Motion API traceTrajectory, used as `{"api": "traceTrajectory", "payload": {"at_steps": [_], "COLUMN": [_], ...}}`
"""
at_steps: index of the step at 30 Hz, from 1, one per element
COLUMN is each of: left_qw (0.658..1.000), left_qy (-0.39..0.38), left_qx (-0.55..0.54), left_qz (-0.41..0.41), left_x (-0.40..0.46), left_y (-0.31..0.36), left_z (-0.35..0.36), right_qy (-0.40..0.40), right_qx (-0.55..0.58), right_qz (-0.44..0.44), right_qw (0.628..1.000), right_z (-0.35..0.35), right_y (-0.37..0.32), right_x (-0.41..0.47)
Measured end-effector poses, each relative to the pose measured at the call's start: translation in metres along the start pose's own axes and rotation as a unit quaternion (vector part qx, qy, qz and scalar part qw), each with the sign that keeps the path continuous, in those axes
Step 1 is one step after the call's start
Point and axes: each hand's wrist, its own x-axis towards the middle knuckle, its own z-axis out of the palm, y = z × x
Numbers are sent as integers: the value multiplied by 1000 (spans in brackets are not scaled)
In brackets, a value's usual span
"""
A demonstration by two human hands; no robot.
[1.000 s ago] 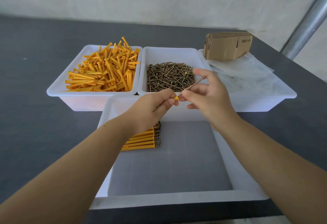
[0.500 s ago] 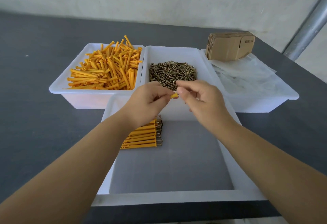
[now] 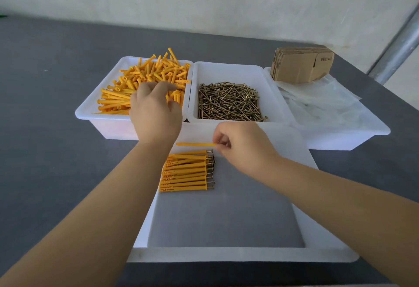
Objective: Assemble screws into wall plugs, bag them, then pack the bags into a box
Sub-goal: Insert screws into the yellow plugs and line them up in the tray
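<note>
Right hand [image 3: 240, 145] pinches an assembled orange plastic wall plug [image 3: 196, 144] by its screw head, above the row of finished plugs [image 3: 188, 171] at the near white tray's [image 3: 226, 255] far-left corner, probably to add it. Left hand [image 3: 156, 110], fingers loosely spread, reaches over loose orange plugs [image 3: 127, 91].

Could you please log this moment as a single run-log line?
left hand: reaching into plug tray | right hand: pinches assembled plug above finished row | bagging: not started

Right hand [image 3: 240, 144] pinches an assembled plug [image 3: 196, 144]; left hand [image 3: 156, 110] reaches among loose plugs [image 3: 127, 91].
</note>
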Motion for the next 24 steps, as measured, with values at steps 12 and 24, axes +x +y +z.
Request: {"api": "traceTrajectory", "payload": {"at_steps": [12,24], "left_qw": [920,966], "left_qy": [-264,-177], "left_qx": [283,191], "left_qz": [-60,-10], "left_x": [6,7], "left_y": [-5,-5], "left_z": [16,14], "right_qy": [4,-280], "right_qx": [-128,-198], "right_qz": [-93,239], "right_qw": [987,909], "right_z": [21,-33], "right_y": [-14,52], "right_x": [11,97]}}
